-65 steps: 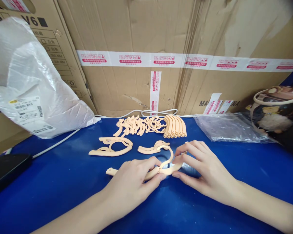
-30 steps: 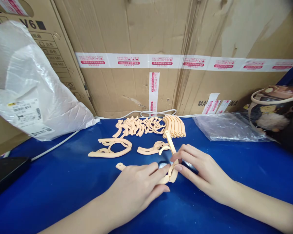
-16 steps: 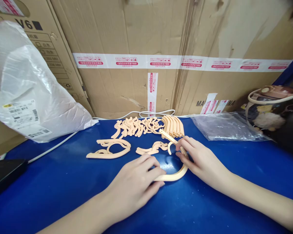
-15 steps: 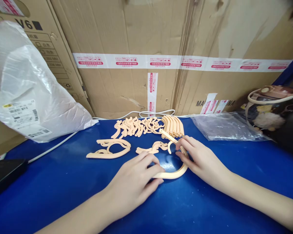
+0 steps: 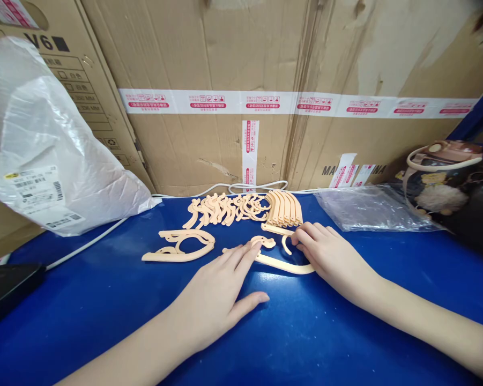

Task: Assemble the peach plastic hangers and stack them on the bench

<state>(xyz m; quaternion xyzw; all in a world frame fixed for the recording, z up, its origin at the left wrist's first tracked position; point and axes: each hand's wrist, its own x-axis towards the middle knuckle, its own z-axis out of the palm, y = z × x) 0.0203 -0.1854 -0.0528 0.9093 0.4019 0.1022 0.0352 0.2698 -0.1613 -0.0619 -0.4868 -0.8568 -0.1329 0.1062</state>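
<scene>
My right hand (image 5: 332, 257) grips a beige plastic folding hanger (image 5: 284, 265) at its bend, with its small hook and both curved arms showing to the left of my fingers. Stretched over a loose wavy piece (image 5: 267, 243) is my left hand (image 5: 225, 292), its thumb held well apart; the fingertips hide part of that piece, and whether they press on it is unclear. Another folding hanger (image 5: 177, 257) lies folded on the blue table (image 5: 305, 338) to the left. Behind my hands are a heap of wavy pieces (image 5: 217, 209) and a neat row of curved arms (image 5: 283, 208).
A white plastic bag (image 5: 56, 145) leans at the left, above a dark device (image 5: 14, 289) with a white cable (image 5: 86, 246). Clear plastic packaging (image 5: 365, 206) and a bottle with a pompom (image 5: 442, 177) are at the right. Cardboard boxes (image 5: 209, 150) wall the back.
My left hand has let go of the hanger's arm and moved forward to the loose wavy piece, thumb spreading. My right hand has laid the hanger lower and turned it away from me.
</scene>
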